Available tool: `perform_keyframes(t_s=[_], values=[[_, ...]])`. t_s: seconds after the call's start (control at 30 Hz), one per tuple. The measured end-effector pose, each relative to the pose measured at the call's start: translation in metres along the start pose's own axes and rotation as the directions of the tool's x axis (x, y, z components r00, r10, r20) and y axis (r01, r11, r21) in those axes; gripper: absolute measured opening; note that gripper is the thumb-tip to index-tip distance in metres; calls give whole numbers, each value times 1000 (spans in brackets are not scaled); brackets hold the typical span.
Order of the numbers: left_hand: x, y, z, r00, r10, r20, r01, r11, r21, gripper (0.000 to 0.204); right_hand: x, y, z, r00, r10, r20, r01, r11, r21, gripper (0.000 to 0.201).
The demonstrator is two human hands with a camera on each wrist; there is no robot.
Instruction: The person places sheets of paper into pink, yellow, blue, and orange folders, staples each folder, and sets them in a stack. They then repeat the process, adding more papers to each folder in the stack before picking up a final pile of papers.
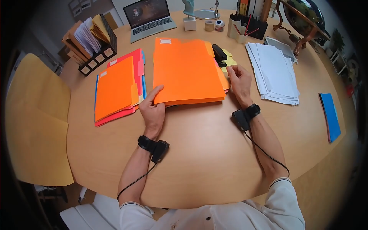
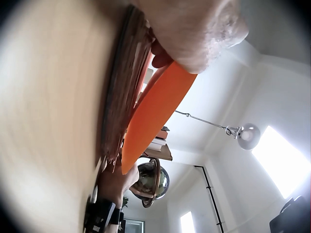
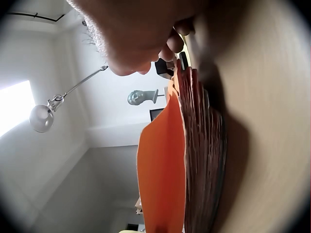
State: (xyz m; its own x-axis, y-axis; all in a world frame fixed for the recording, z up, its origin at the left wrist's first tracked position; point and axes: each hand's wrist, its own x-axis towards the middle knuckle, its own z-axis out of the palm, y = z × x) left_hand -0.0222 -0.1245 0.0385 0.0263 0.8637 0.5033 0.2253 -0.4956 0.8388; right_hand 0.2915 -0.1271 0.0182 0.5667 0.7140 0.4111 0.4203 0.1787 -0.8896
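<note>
A thick orange folder (image 1: 188, 73) lies mid-table on a stack of folders and papers, whose layered edges (image 3: 199, 145) show in the right wrist view. My left hand (image 1: 153, 111) grips its near left corner, thumb on top and fingers underneath. In the left wrist view the orange cover (image 2: 155, 116) bows up from the layers below. My right hand (image 1: 240, 84) is beside the stack's right edge, fingers loosely curled; no held thing shows. Behind that edge are a black stapler (image 1: 219, 55) and yellow notes (image 1: 230, 60).
Left of the stack lie more orange and red folders (image 1: 115, 92), with a file holder (image 1: 97, 59) behind. White papers (image 1: 272, 73) and a blue folder (image 1: 330, 117) lie to the right. A laptop (image 1: 151, 21), pen holder (image 1: 245, 28) and globe (image 1: 306, 15) stand at the back.
</note>
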Motion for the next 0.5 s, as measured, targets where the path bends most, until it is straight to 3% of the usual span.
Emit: perform_keyframes(t_s=[0.1, 0.17, 0.3, 0.37, 0.5], values=[[-1, 7, 2, 997, -40, 66, 46, 994, -102, 42, 1, 1, -2, 1000, -13, 29, 14, 999, -35, 24], [-2, 16, 3, 989, 42, 143, -12, 980, -201, 36, -3, -7, -4, 997, 6, 71, -3, 999, -43, 24], [0, 7, 0, 994, -20, 106, 47, 967, -252, 30, -3, -3, -2, 986, -29, 161, 45, 994, -99, 23], [7, -9, -1, 993, 93, -71, -90, 995, 37, 24, -4, -3, -3, 982, -52, 180, 81, 984, -158, 23], [10, -2, -7, 972, -60, -227, 31, 991, -127, 21, -4, -1, -1, 977, -58, 203, 98, 976, -196, 25]])
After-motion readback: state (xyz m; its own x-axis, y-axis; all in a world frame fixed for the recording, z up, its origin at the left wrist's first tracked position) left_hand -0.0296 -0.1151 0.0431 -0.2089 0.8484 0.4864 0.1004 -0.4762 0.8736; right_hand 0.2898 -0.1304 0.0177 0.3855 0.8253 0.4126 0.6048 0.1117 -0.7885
